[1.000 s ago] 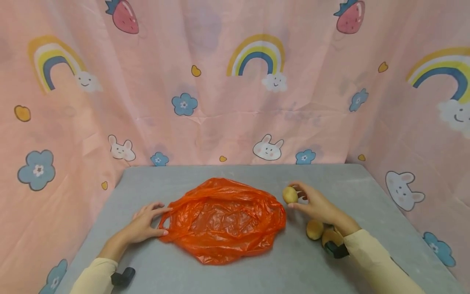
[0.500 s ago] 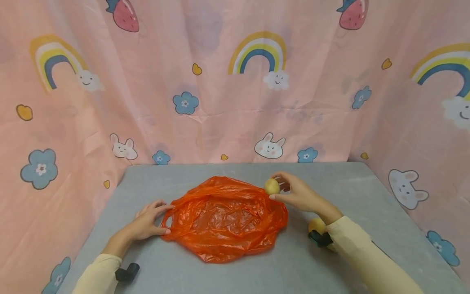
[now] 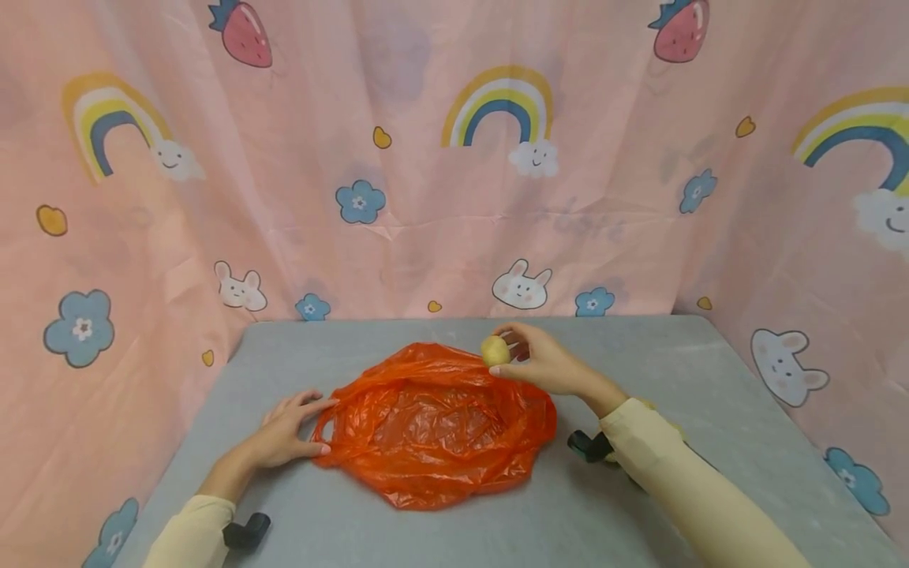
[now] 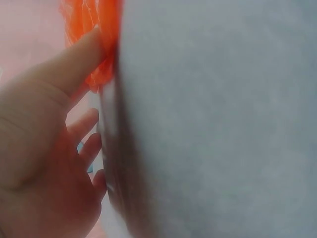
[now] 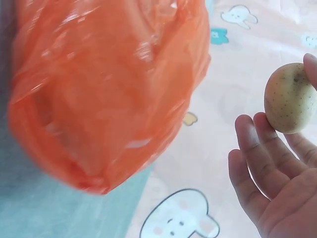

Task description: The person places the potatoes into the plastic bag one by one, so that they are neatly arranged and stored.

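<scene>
An orange plastic bag (image 3: 433, 418) lies spread on the grey table, its mouth facing up. My left hand (image 3: 284, 430) rests at the bag's left handle, thumb and forefinger apart and touching the plastic. In the left wrist view the thumb lies against the orange bag (image 4: 106, 25), and the other fingers are spread. Above the bag's back right edge, my right hand (image 3: 543, 367) pinches a small yellow potato (image 3: 495, 351) between thumb and fingertips. Brown specks show on this potato (image 5: 288, 99) in the right wrist view; two or more fingers there stand away from it.
Behind my right forearm, a yellowish round thing (image 3: 677, 430) is mostly hidden. Dark wrist cameras stick out under both sleeves. A pink printed curtain (image 3: 426, 260) encloses the back and sides of the grey table (image 3: 497, 528).
My right hand has carried the potato leftward from beside the bag to over its back right part. The forearm now covers most of the round things on the right. My left hand stays put.
</scene>
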### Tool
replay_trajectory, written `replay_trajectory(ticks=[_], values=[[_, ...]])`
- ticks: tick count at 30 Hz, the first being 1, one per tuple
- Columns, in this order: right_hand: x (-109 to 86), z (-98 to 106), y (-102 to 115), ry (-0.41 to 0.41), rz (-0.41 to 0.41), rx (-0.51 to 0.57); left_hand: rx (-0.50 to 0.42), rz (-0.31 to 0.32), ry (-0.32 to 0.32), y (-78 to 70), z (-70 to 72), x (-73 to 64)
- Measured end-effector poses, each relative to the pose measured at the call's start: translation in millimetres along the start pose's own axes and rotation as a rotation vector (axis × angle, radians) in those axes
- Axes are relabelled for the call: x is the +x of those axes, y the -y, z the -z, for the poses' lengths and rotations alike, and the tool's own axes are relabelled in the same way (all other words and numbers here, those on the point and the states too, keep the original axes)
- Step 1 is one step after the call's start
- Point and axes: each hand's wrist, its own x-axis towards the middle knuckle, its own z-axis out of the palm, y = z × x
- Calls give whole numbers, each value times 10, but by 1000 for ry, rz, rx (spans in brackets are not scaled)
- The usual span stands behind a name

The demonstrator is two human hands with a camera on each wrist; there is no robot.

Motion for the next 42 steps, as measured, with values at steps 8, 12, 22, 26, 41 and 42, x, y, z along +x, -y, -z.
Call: replay_trajectory(ticks=[8, 12, 22, 26, 41, 42], values=[[188, -91, 131, 26, 11, 99, -40, 8, 14, 44, 4, 3], [270, -188, 195, 41, 11, 130, -69, 6, 22, 63, -4, 6], [417, -533, 327, 128, 7, 163, -107, 4, 19, 106, -11, -23], [467, -679, 320, 151, 18, 163, -113, -2, 19, 115, -17, -36], [647, -1138, 483, 228, -55, 56, -137, -16, 8, 129, -30, -35], [663, -1164, 496, 228, -61, 43, -138, -14, 9, 131, -29, -36]])
